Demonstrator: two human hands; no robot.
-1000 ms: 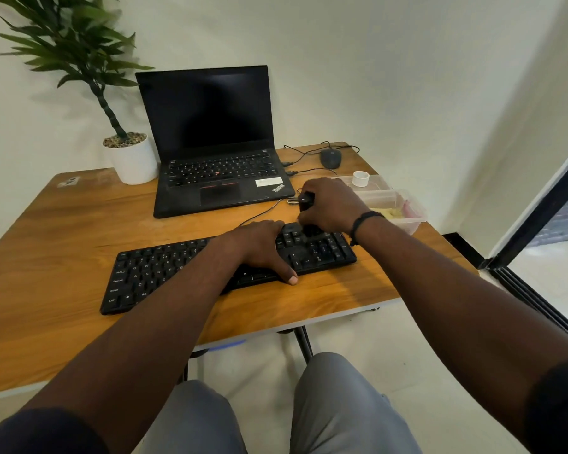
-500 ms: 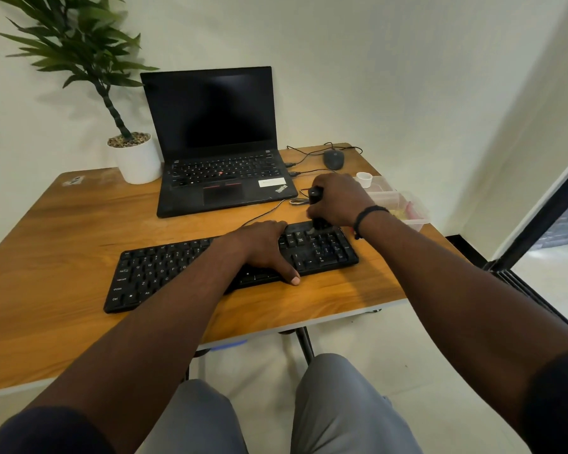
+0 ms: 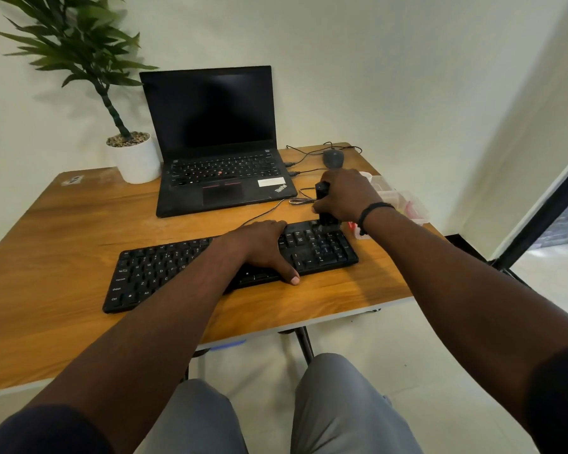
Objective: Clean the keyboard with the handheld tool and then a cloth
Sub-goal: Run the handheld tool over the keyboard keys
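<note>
A long black keyboard point(image 3: 164, 273) lies slanted across the wooden table point(image 3: 63, 231). My left hand point(image 3: 263, 247) lies flat on its right-middle keys, thumb at the front edge, pinning it down. My right hand point(image 3: 345, 194) is shut around a black handheld tool point(image 3: 322, 191), held upright. The tool's lower end rests on the keys at the keyboard's far right corner. No cloth is visible.
An open black laptop point(image 3: 217, 152) stands behind the keyboard, with a white potted plant point(image 3: 135, 158) to its left. A black mouse point(image 3: 333, 158) and cables lie at the back right. A clear plastic container point(image 3: 404, 204) sits behind my right wrist near the table's right edge.
My right hand and the tool have shifted slightly away from me, toward the keyboard's back right corner. My left hand stays pressed on the keys. The camera has drifted a little.
</note>
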